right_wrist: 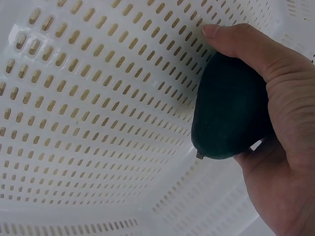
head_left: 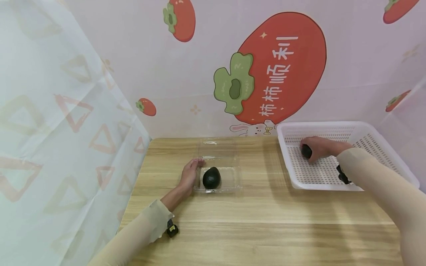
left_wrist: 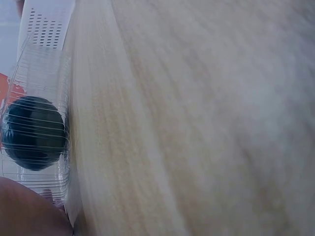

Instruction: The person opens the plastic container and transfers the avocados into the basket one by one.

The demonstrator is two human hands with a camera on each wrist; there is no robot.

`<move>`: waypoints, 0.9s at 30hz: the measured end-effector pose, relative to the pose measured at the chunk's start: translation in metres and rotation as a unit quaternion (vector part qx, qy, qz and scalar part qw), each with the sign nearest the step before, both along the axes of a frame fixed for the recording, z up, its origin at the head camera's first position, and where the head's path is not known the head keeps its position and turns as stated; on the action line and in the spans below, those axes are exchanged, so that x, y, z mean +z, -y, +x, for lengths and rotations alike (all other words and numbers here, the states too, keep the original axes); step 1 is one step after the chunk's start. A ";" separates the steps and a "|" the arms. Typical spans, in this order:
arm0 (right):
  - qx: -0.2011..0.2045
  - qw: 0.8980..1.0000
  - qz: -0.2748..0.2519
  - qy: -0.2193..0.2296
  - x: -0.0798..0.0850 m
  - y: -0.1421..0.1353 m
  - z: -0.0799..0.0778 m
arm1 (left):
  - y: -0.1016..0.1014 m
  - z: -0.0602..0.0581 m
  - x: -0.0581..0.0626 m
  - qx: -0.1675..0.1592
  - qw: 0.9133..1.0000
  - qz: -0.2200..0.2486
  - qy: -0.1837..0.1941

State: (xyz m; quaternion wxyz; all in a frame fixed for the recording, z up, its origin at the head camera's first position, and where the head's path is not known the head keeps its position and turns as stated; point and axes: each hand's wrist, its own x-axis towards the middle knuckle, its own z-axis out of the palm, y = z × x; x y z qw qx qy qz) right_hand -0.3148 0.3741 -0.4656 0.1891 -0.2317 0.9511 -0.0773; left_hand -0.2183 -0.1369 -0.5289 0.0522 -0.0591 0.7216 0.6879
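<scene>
In the head view, a clear plastic clamshell box [head_left: 227, 183] lies on the table with its lid raised at the back. One dark green avocado [head_left: 211, 178] rests in its left part, and the left wrist view shows this avocado [left_wrist: 33, 132] through the ribbed plastic. My left hand [head_left: 189, 174] touches the box's left side, its fingertips by the hinge line. Over at the right, my right hand [head_left: 319, 147] grips another dark avocado [head_left: 306, 151] inside a white perforated basket [head_left: 289, 173]. Thumb and fingers wrap this avocado [right_wrist: 231, 108], its stem end pointing down-left in the right wrist view.
The wooden table [head_left: 253, 229] runs up to a back wall covered with a persimmon-printed sheet [head_left: 186, 74]. A pale sheet [head_left: 50, 129] hangs along the left. The basket stands at the table's right back corner, its walls rising around my right hand.
</scene>
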 end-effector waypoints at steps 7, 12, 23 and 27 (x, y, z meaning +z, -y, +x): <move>0.007 1.000 -0.002 -0.003 0.003 0.000 0.003 | 0.000 0.000 0.001 0.004 1.000 0.007 -0.002; 0.011 1.000 0.003 -0.007 0.006 0.001 0.005 | 0.000 0.000 0.000 0.002 1.000 0.007 -0.003; -0.013 1.000 0.014 -0.002 0.012 0.009 0.005 | 0.001 0.001 0.000 -0.004 1.000 0.006 -0.005; -0.023 1.000 0.012 0.005 0.013 0.012 0.006 | 0.001 0.001 -0.001 -0.006 1.000 0.007 -0.006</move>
